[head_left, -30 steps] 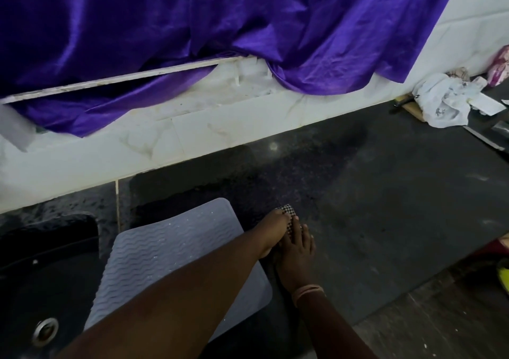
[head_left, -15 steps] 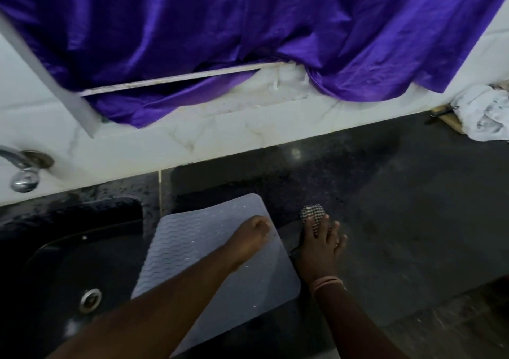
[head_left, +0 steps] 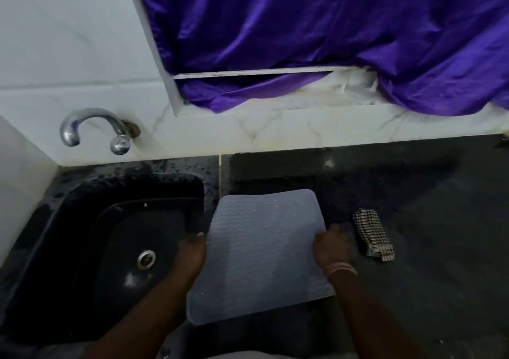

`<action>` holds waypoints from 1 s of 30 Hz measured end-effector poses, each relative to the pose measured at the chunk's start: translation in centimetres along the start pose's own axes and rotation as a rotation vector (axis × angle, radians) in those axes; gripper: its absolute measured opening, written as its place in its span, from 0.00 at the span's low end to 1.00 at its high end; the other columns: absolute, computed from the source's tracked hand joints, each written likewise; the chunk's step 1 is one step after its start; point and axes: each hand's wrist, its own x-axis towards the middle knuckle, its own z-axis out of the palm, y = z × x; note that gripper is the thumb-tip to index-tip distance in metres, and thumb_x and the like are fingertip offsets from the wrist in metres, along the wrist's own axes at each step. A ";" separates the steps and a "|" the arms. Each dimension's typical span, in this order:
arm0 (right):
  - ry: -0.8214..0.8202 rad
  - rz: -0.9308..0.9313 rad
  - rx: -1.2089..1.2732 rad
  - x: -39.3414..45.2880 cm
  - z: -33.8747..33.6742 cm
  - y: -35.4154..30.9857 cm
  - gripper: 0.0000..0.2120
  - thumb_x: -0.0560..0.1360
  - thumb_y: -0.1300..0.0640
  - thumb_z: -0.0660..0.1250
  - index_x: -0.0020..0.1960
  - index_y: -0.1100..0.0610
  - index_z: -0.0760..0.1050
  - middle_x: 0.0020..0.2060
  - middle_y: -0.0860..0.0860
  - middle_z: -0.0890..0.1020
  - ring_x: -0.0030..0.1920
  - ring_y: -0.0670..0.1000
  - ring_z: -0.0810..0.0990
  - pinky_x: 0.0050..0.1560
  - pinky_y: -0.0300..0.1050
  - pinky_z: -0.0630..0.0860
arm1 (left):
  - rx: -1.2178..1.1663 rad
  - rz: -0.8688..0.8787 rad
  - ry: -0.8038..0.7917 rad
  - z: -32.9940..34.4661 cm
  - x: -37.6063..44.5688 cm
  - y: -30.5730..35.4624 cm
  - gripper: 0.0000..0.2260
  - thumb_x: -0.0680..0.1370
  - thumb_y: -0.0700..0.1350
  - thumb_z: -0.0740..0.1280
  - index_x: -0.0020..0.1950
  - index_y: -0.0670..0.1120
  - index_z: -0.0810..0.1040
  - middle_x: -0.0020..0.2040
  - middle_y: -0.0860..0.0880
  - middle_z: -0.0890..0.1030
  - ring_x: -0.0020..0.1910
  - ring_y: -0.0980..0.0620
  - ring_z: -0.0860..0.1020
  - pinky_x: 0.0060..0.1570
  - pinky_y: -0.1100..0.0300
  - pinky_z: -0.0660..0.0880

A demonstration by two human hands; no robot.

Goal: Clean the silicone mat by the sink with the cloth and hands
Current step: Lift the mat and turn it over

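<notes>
cloth point(head_left: 374, 235) is now dropped on the counter point(head_left: 429, 220), just right of the mat point(head_left: 261, 251), and both hands have moved to the mat: left hand point(head_left: 192, 254) gripping its sink-side edge, right hand point(head_left: 332, 248) its right edge. reads as lifting it toward the black sink point(head_left: 82, 207) to rinse. mat is pale grey, floppy, wavy-ribbed, rounded corners, flecked with droplets; cloth is a crumpled checked weave.

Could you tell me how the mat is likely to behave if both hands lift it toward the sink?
The mat looks thin, so it will probably sag between the left hand and right hand. Glinting specks, perhaps droplets, suggest it may be slippery.
</notes>
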 end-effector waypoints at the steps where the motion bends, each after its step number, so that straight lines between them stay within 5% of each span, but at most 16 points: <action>1: -0.062 -0.041 0.031 0.7 -0.3 0.1 0.17 0.79 0.54 0.62 0.62 0.64 0.67 0.59 0.66 0.76 0.57 0.65 0.76 0.56 0.54 0.73 | -0.044 -0.019 -0.029 -0.3 0.2 0.0 0.20 0.85 0.53 0.57 0.64 0.39 0.75 0.63 0.38 0.76 0.60 0.38 0.77 0.59 0.53 0.72; 3: -0.183 -0.081 0.029 1.2 -1.0 -0.1 0.15 0.80 0.54 0.61 0.59 0.64 0.68 0.57 0.65 0.77 0.56 0.64 0.77 0.51 0.50 0.72 | -0.208 -0.163 -0.146 -1.4 -0.3 0.6 0.22 0.85 0.54 0.58 0.64 0.37 0.75 0.61 0.36 0.78 0.54 0.40 0.78 0.57 0.47 0.76; 5: -0.208 -0.099 -0.028 1.4 -1.6 -0.3 0.11 0.80 0.55 0.60 0.57 0.62 0.69 0.55 0.63 0.77 0.54 0.63 0.77 0.48 0.47 0.70 | -0.385 -0.342 -0.309 -2.8 -1.2 1.3 0.22 0.83 0.56 0.62 0.70 0.42 0.72 0.65 0.38 0.76 0.59 0.39 0.76 0.57 0.46 0.74; 8: -0.116 -0.153 -0.078 1.7 -2.1 0.0 0.06 0.79 0.56 0.59 0.52 0.59 0.68 0.51 0.64 0.77 0.47 0.62 0.76 0.45 0.48 0.70 | -0.471 -0.297 -0.419 -3.4 -0.5 0.4 0.16 0.80 0.56 0.67 0.62 0.46 0.76 0.60 0.40 0.79 0.59 0.40 0.78 0.60 0.44 0.75; 12: -0.159 -0.193 0.026 1.0 -2.7 0.0 0.03 0.81 0.59 0.57 0.52 0.59 0.68 0.44 0.59 0.77 0.38 0.53 0.73 0.43 0.47 0.68 | -0.507 -0.076 -0.264 -2.7 0.8 -1.4 0.11 0.83 0.49 0.64 0.62 0.47 0.78 0.56 0.44 0.82 0.53 0.45 0.82 0.47 0.50 0.80; 18: -0.169 -0.205 0.160 0.7 -3.8 -0.3 0.04 0.78 0.62 0.61 0.48 0.57 0.74 0.45 0.58 0.80 0.44 0.58 0.77 0.47 0.51 0.73 | -0.305 0.067 -0.117 -2.8 2.3 -3.9 0.13 0.82 0.43 0.64 0.67 0.49 0.76 0.61 0.46 0.80 0.57 0.46 0.80 0.60 0.45 0.77; 23: -0.134 -0.198 0.464 -2.0 -5.3 -2.2 0.07 0.78 0.65 0.62 0.49 0.59 0.79 0.44 0.57 0.82 0.44 0.56 0.79 0.44 0.48 0.75 | -0.310 0.419 -0.071 -2.7 1.3 -2.3 0.13 0.81 0.36 0.63 0.60 0.50 0.80 0.54 0.54 0.84 0.52 0.57 0.82 0.50 0.63 0.79; 26: -0.138 -0.227 0.588 -3.8 -6.3 -3.5 0.07 0.80 0.64 0.62 0.52 0.59 0.80 0.45 0.54 0.83 0.45 0.53 0.79 0.43 0.45 0.75 | -0.271 0.374 -0.004 -2.7 1.9 -2.6 0.13 0.81 0.37 0.63 0.62 0.48 0.77 0.56 0.53 0.80 0.53 0.56 0.79 0.55 0.58 0.75; 30: -0.129 -0.272 0.611 -5.1 -7.5 -5.0 0.08 0.80 0.61 0.62 0.51 0.55 0.80 0.46 0.50 0.83 0.47 0.51 0.80 0.45 0.47 0.77 | -0.213 0.094 -0.022 -2.6 4.0 -4.5 0.15 0.79 0.37 0.63 0.65 0.42 0.78 0.60 0.44 0.80 0.57 0.46 0.78 0.60 0.47 0.76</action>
